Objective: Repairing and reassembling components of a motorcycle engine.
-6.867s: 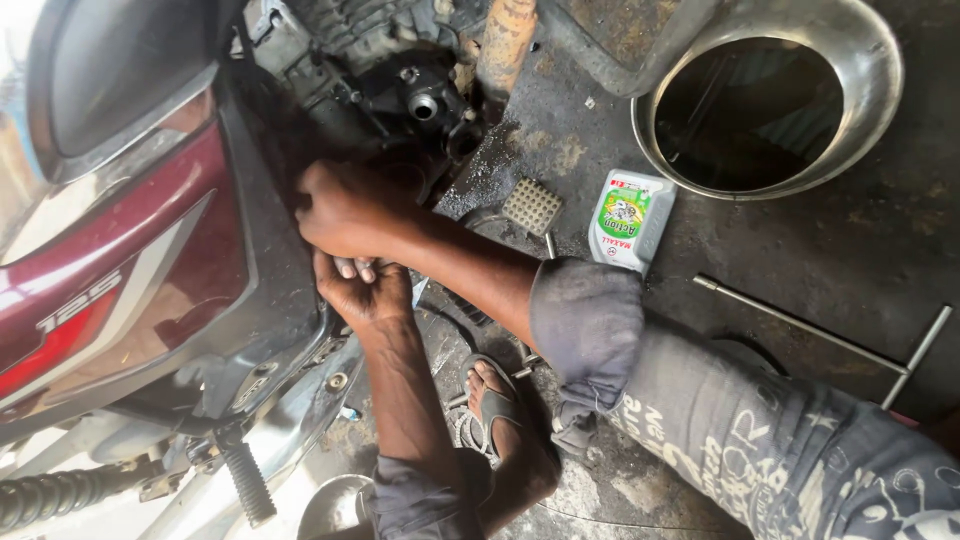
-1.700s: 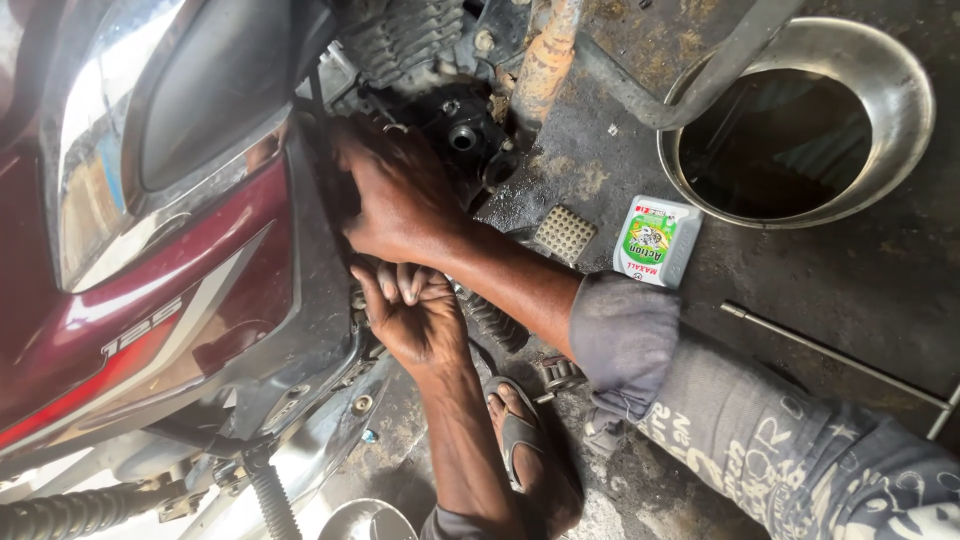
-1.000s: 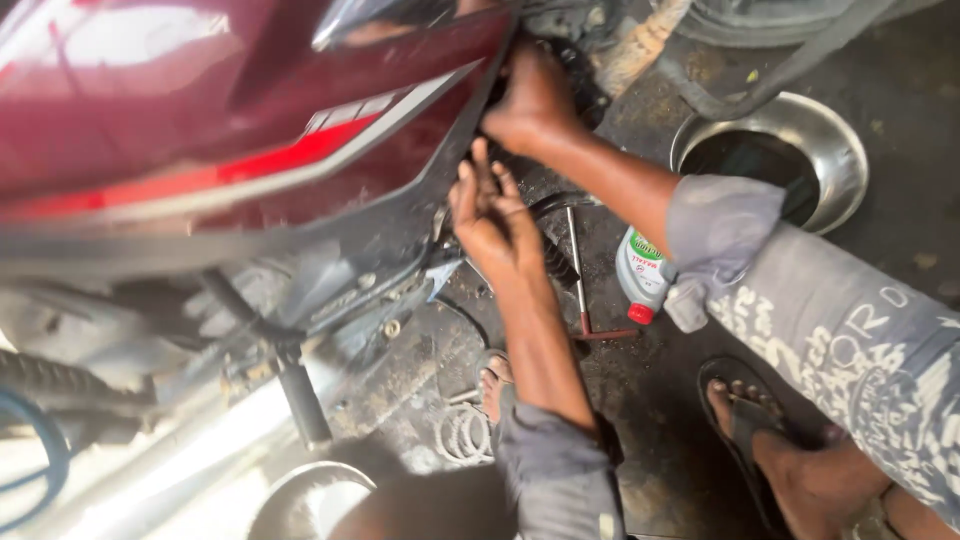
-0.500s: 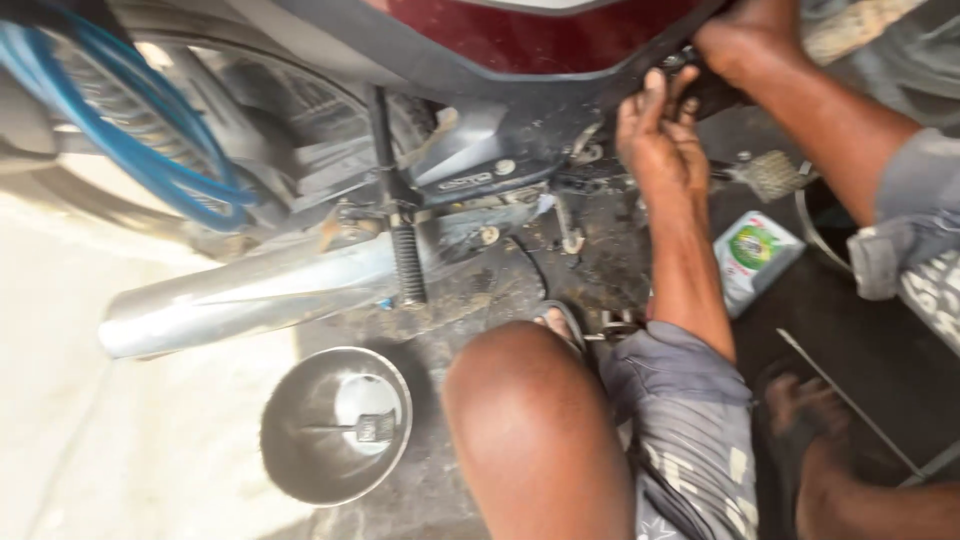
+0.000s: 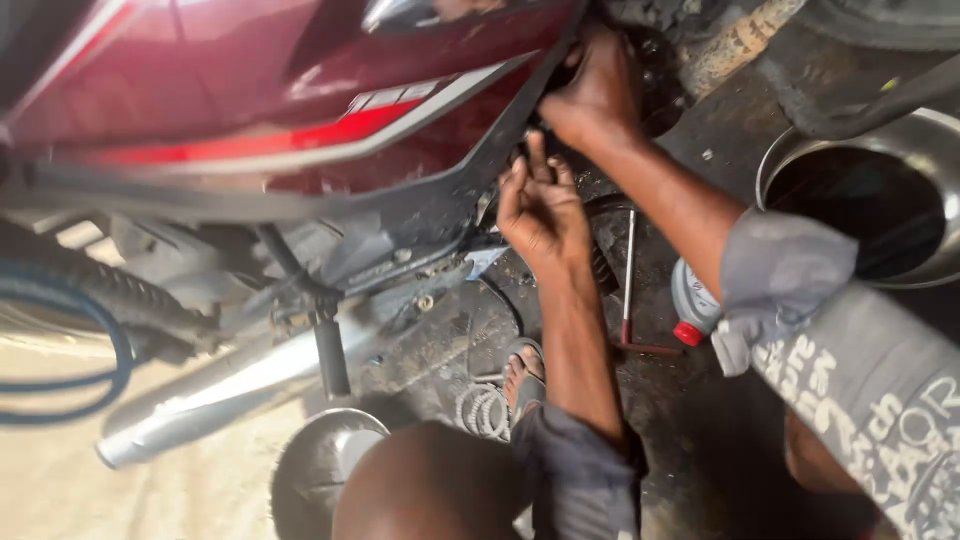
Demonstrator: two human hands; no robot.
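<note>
Reaching under the maroon motorcycle's side panel [image 5: 300, 130], the right hand [image 5: 592, 95] cups its fingers against the dark engine parts [image 5: 655, 85], holding nothing I can see, while the left hand [image 5: 540, 210] waits just below, loosely open and empty.

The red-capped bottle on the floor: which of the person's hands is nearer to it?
Left. The left hand sits just beside the bottle, under the motorcycle's panel; the right hand reaches further up into the engine area.

I see the motorcycle [image 5: 300, 120] at upper left, my two hands [image 5: 545, 205] at its right edge. The bottle [image 5: 692, 305] lies right of the rod tool [image 5: 628, 285]; the big basin [image 5: 870, 200] sits far right, the exhaust pipe [image 5: 230, 390] below the motorcycle.
</note>
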